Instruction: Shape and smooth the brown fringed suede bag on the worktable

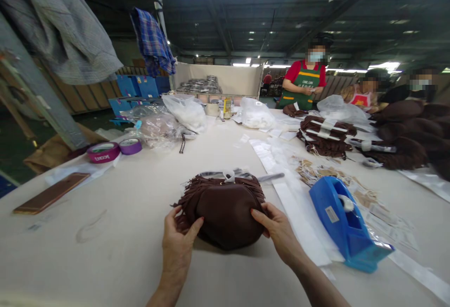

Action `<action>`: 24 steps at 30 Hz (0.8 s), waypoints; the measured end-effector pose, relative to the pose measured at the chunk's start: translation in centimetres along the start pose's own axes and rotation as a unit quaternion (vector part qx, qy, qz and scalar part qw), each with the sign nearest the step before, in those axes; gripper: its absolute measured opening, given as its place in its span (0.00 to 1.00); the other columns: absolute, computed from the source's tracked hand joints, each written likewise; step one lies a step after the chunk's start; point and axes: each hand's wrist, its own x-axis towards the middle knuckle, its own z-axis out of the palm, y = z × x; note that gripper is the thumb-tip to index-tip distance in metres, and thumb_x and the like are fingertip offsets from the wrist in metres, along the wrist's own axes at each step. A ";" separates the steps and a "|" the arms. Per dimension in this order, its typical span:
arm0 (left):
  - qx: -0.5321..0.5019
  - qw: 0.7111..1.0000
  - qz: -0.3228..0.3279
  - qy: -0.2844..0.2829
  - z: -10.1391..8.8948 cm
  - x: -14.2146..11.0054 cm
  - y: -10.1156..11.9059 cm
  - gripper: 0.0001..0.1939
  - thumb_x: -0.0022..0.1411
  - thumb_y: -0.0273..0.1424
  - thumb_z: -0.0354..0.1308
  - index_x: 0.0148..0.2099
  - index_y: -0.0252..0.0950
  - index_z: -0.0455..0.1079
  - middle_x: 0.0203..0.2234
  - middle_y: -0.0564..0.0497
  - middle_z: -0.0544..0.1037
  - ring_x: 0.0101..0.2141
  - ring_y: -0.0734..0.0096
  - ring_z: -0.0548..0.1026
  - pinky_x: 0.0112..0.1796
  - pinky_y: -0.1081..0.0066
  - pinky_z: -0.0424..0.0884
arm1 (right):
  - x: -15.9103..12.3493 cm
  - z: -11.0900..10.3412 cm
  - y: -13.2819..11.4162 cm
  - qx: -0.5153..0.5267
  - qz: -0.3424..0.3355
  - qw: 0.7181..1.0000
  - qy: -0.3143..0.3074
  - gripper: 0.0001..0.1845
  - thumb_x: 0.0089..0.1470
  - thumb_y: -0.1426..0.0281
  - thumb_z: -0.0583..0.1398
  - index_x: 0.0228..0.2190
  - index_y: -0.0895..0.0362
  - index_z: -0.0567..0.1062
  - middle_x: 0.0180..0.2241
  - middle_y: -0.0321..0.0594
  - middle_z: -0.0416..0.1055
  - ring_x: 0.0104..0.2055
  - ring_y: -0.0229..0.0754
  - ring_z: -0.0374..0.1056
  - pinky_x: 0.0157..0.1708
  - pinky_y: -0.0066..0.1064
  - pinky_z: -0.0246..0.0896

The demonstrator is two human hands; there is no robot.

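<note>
Bag (228, 215) at near, 6 o'clock side of table (116, 250), between both hands; left hand (180, 232) grips its 8–9 o'clock edge, right hand (277, 227) its 3–4; long axis roughly 9–3, neither hand clearly nearer

1. I'm at a pale table (116, 260); blue tape dispenser (332, 211) on it.
2. White paper strips (298, 218): just left of dispenser.
3. String tags (363, 196): scattered just behind dispenser.
4. Fringed brown bundle (325, 148): farther behind dispenser.
5. Purple tape rolls (103, 153): well left of dispenser.
6. Brown fringed bag (227, 213) I hold: left of dispenser, can't tell if touching my table.
</note>
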 end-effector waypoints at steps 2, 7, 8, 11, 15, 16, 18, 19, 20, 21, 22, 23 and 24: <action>0.013 1.000 0.011 -0.009 0.5 0.9 -0.1 0.32 0.36 0.43 0.66 0.45 0.38 0.63 0.32 0.51 0.75 0.34 0.65 0.72 0.38 0.68 0.68 | 0.2 -0.1 0.1 0.000 0.013 1.000 -0.012 0.21 0.39 0.54 0.64 0.24 0.57 0.66 0.17 0.27 0.55 0.18 0.29 0.47 0.17 0.24 0.37; 0.010 0.997 -0.011 -0.070 0.1 1.9 0.0 0.24 0.36 0.44 0.65 0.36 0.37 0.71 0.30 0.53 0.76 0.33 0.66 0.71 0.37 0.70 0.66 | 0.5 -0.8 0.2 0.014 0.009 0.999 -0.027 0.19 0.40 0.56 0.65 0.27 0.59 0.71 0.17 0.29 0.58 0.19 0.29 0.49 0.17 0.23 0.39; 0.004 0.997 -0.021 -0.076 -0.1 1.9 0.1 0.24 0.35 0.43 0.65 0.36 0.36 0.72 0.29 0.53 0.76 0.33 0.66 0.71 0.36 0.71 0.66 | 0.4 -1.1 0.2 0.028 0.008 0.999 -0.036 0.18 0.40 0.58 0.65 0.26 0.59 0.72 0.18 0.29 0.60 0.19 0.29 0.51 0.17 0.24 0.41; -0.033 0.993 -0.080 -0.079 -0.6 1.7 0.1 0.25 0.31 0.41 0.66 0.34 0.36 0.73 0.29 0.53 0.77 0.33 0.66 0.70 0.35 0.71 0.66 | 0.1 -2.3 0.7 0.093 0.010 0.993 -0.079 0.16 0.39 0.63 0.67 0.30 0.60 0.74 0.25 0.35 0.69 0.26 0.33 0.61 0.26 0.26 0.54; -0.071 0.985 -0.139 -0.075 -1.0 1.7 -0.3 0.26 0.26 0.39 0.69 0.34 0.36 0.73 0.30 0.55 0.77 0.32 0.70 0.70 0.33 0.75 0.67 | -0.5 -3.1 1.6 0.144 0.020 0.985 -0.093 0.20 0.38 0.68 0.68 0.37 0.58 0.75 0.34 0.39 0.74 0.35 0.39 0.67 0.40 0.34 0.58; -0.072 0.984 -0.141 -0.076 -1.0 1.8 -0.5 0.27 0.26 0.39 0.69 0.34 0.36 0.72 0.30 0.55 0.77 0.32 0.71 0.70 0.33 0.76 0.67 | -0.5 -3.0 1.7 0.155 0.023 0.983 -0.094 0.21 0.37 0.68 0.69 0.37 0.58 0.75 0.34 0.39 0.74 0.34 0.39 0.67 0.40 0.34 0.58; -0.068 0.984 -0.144 -0.083 -1.1 1.9 -0.5 0.27 0.26 0.39 0.70 0.34 0.36 0.72 0.28 0.56 0.77 0.30 0.72 0.70 0.30 0.78 0.67 | -0.4 -2.7 1.7 0.180 0.029 0.978 -0.099 0.21 0.37 0.67 0.69 0.37 0.58 0.75 0.33 0.39 0.74 0.33 0.39 0.67 0.39 0.34 0.58; -0.064 0.984 -0.143 -0.088 -1.1 1.9 -0.5 0.28 0.25 0.39 0.70 0.34 0.36 0.72 0.27 0.56 0.77 0.29 0.73 0.70 0.28 0.78 0.66 | -0.3 -2.5 1.6 0.190 0.032 0.976 -0.099 0.21 0.36 0.67 0.69 0.36 0.59 0.75 0.32 0.39 0.74 0.33 0.39 0.67 0.38 0.34 0.58; -0.064 0.984 -0.141 -0.092 -1.1 1.8 -0.4 0.28 0.25 0.39 0.71 0.33 0.36 0.71 0.26 0.56 0.76 0.28 0.73 0.70 0.27 0.79 0.66 | -0.2 -2.3 1.4 0.198 0.038 0.975 -0.095 0.21 0.34 0.67 0.70 0.34 0.59 0.75 0.32 0.39 0.74 0.33 0.39 0.67 0.38 0.33 0.58; -0.067 0.982 -0.144 -0.099 -1.2 1.8 -0.2 0.28 0.24 0.38 0.71 0.33 0.36 0.71 0.26 0.56 0.76 0.27 0.74 0.70 0.27 0.79 0.67 | -0.1 -2.1 1.2 0.204 0.046 0.974 -0.088 0.20 0.33 0.67 0.70 0.32 0.59 0.75 0.31 0.39 0.74 0.33 0.39 0.67 0.37 0.33 0.58; -0.072 0.980 -0.150 -0.108 -1.3 1.8 0.0 0.28 0.24 0.38 0.72 0.33 0.36 0.70 0.26 0.56 0.76 0.27 0.73 0.70 0.27 0.78 0.67 | -0.1 -2.0 1.0 0.207 0.055 0.973 -0.081 0.19 0.31 0.68 0.70 0.29 0.60 0.75 0.29 0.38 0.73 0.32 0.38 0.66 0.36 0.32 0.58; -0.078 0.977 -0.160 -0.116 -1.4 1.7 0.2 0.29 0.23 0.37 0.72 0.32 0.35 0.70 0.25 0.55 0.76 0.27 0.73 0.70 0.27 0.77 0.68 | -0.1 -2.0 0.8 0.208 0.065 0.973 -0.076 0.18 0.29 0.70 0.70 0.27 0.60 0.75 0.28 0.36 0.73 0.30 0.37 0.66 0.35 0.31 0.58; -0.082 0.974 -0.171 -0.124 -1.5 1.7 0.4 0.29 0.22 0.36 0.72 0.32 0.35 0.69 0.25 0.55 0.76 0.27 0.72 0.70 0.27 0.77 0.69 | -0.1 -1.9 0.7 0.207 0.072 0.973 -0.073 0.17 0.27 0.72 0.70 0.26 0.59 0.74 0.27 0.35 0.73 0.29 0.36 0.66 0.34 0.30 0.57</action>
